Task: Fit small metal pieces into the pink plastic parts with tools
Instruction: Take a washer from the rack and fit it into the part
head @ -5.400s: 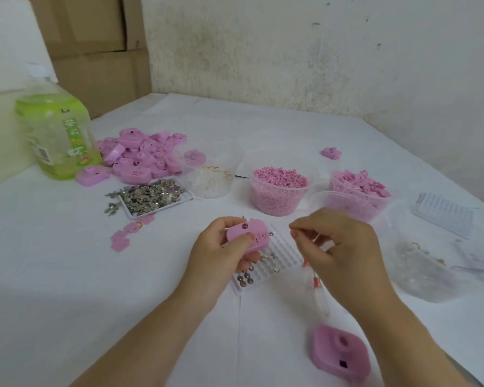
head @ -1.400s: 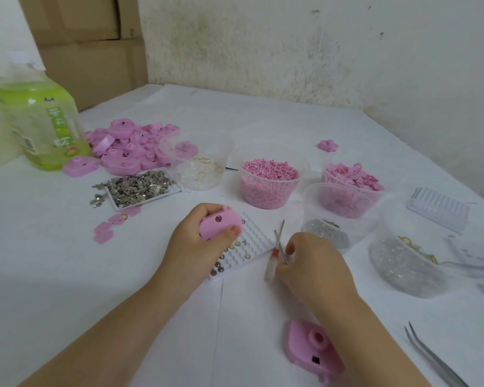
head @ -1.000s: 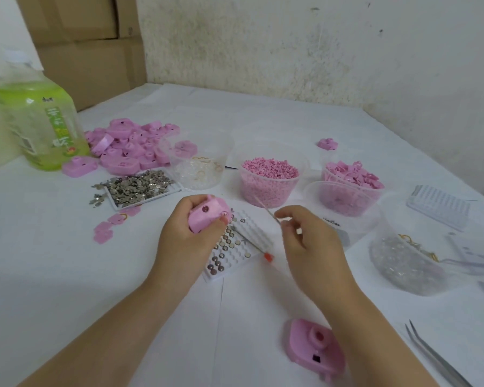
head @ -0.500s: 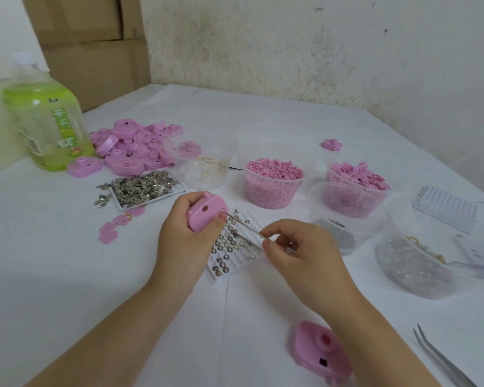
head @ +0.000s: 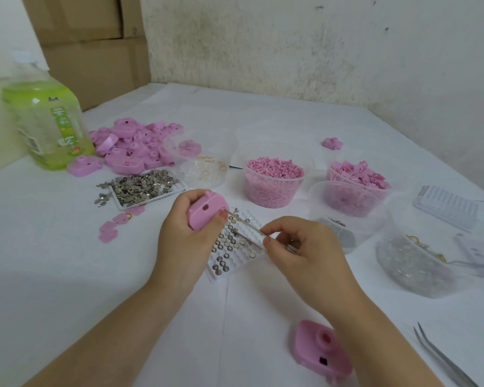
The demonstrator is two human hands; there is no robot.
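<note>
**Pink part held over the grid tray, tool tip set against it**

The pink plastic part [head: 207, 213] was held in the left hand [head: 185, 241] just above the far left corner of the white grid tray [head: 235, 270]. The grip was closed round it, with the thumb pressed on its right edge and the fingers wrapped behind. A thin metal tool [head: 246, 223] was pinched in the right hand [head: 299, 252] at the right side of the grid tray, the grip narrow, thumb and forefinger closed on the shaft. The tool was slanted across the far part of the grid tray, and its tip was seen at the right edge of the held part, beside the left thumb. Whether a metal piece was carried at the tip could not be told. Small round metal pieces [head: 227, 238] were seated in cells along the left half of the grid tray, which lay flat on the white worktop [head: 67, 275].

Just beyond the grid tray a clear tub of pink granules [head: 274, 177] was stood. A flat dish of loose silver pieces [head: 143, 188] was seen beyond and to the left of the grid tray. A second pink part [head: 322, 350] was laid nearer than the grid tray and to its right, beside the right forearm. Steel tweezers [head: 442, 361] were laid well apart from the grid tray, to its near right
</note>
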